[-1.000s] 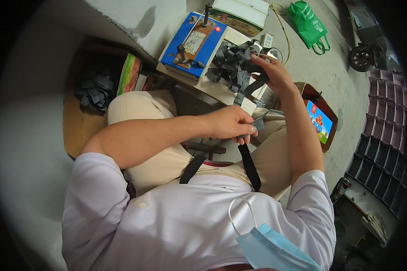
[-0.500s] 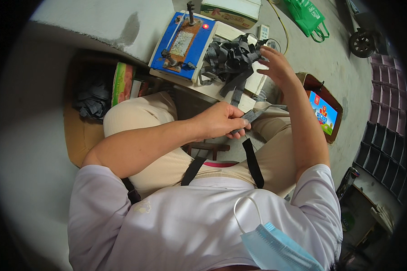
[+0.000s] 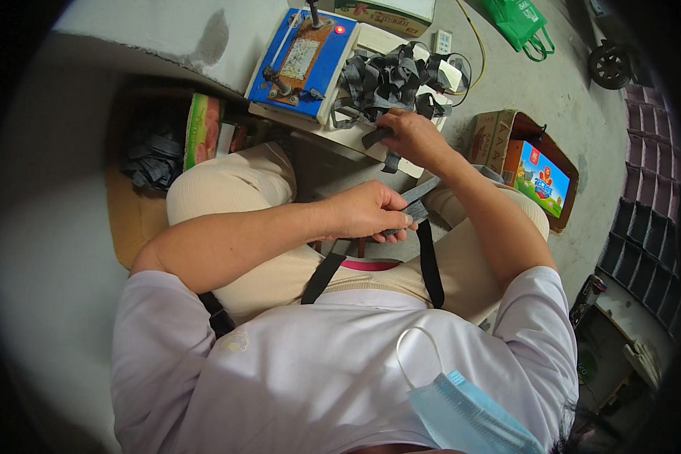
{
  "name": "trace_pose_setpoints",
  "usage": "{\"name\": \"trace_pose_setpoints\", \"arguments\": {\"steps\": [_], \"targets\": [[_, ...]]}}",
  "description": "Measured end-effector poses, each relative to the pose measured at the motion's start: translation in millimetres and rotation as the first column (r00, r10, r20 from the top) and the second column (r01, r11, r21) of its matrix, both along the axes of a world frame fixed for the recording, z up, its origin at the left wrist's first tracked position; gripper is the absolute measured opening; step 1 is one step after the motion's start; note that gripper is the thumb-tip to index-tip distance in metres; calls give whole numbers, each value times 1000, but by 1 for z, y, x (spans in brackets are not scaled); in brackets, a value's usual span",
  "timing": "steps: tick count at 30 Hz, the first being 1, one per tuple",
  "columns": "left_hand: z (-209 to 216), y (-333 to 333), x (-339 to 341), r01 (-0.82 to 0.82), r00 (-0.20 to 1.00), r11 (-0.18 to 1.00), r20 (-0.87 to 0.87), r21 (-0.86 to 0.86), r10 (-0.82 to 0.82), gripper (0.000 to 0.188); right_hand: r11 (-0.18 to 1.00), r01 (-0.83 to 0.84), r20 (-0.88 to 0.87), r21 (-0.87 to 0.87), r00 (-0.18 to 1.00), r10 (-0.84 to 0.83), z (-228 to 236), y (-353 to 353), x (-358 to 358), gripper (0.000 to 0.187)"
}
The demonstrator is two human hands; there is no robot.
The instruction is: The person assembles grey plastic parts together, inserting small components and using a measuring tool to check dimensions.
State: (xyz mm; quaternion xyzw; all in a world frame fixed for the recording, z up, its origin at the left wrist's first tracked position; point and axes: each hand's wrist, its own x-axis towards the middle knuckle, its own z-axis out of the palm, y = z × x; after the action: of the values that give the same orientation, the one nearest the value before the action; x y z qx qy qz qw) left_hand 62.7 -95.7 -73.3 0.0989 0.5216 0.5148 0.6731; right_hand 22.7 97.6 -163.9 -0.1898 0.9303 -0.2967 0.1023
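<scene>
My left hand point(image 3: 369, 212) is closed around folded dark grey fabric strips point(image 3: 414, 214) above my lap. Farther forward, my right hand point(image 3: 412, 138) pinches the end of another dark grey strip point(image 3: 377, 137) at the near edge of the white bench point(image 3: 340, 136). Just beyond it lies a tangled heap of grey and black strips point(image 3: 386, 79). To the left of the heap stands a blue machine point(image 3: 280, 68) with a rusty metal plate, two upright posts and a lit red lamp. My right fingertips are partly hidden by the hand itself.
A cardboard box point(image 3: 121, 219) with dark fabric stands by my left knee. An open carton point(image 3: 492, 140) holding a colourful box point(image 3: 537, 178) is at my right knee. A power strip point(image 3: 443, 41), a yellow cable point(image 3: 478, 45) and a green bag point(image 3: 518, 26) lie beyond.
My right hand has come down and left from beside the heap and now grips a strip at the bench's near edge. My left hand keeps its hold, nearly in place.
</scene>
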Motion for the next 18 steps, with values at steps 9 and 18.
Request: {"name": "trace_pose_setpoints", "arguments": {"steps": [9,18], "targets": [[23,-2,-26,-350,904,909,-172,228,391,23,874,318,343,-367,920,-191,53,18,-23,11],[32,12,-49,-803,494,437,42,405,869,20,298,531,534,-793,842,-79,136,12,-10,12]]}}
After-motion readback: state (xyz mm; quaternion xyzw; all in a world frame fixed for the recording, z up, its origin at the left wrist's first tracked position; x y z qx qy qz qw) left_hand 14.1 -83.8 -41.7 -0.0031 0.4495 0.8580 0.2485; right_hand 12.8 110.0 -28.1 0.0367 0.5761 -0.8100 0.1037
